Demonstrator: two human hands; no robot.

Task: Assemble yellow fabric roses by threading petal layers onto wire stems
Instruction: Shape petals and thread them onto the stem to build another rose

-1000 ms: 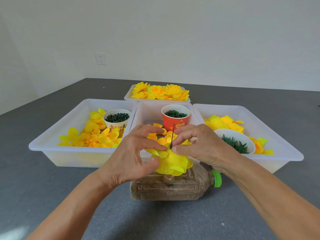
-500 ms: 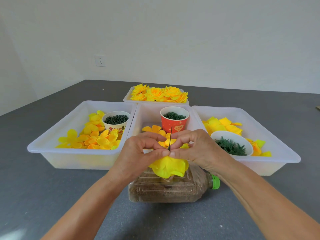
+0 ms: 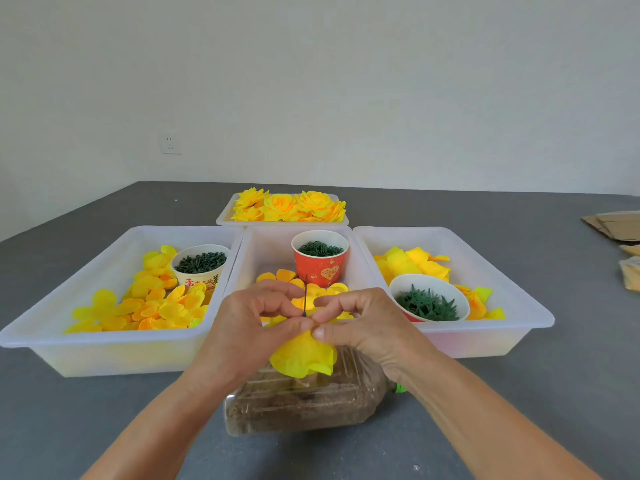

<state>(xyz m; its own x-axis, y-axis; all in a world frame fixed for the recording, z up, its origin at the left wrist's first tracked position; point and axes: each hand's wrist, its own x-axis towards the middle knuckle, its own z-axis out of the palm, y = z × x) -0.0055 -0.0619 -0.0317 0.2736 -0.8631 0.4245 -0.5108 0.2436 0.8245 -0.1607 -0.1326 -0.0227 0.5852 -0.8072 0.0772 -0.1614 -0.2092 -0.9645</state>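
Cupped yellow rose [image 3: 304,356] on wire stem [image 3: 305,295]

A wall socket [image 3: 170,143] and flattened cardboard [image 3: 613,224] at the table's [image 3: 554,410] right edge.

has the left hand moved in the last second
Yes: the left hand has closed rightward to meet the right hand at the wire stem, judged against the red cup.

You are working in bright, even, diffuse daylight with only faint soft shadows beneath the white trays [image 3: 104,341] on the grey desk [image 3: 519,410]. The wide-angle lens bows the near edges, and the whole view looks slightly soft.
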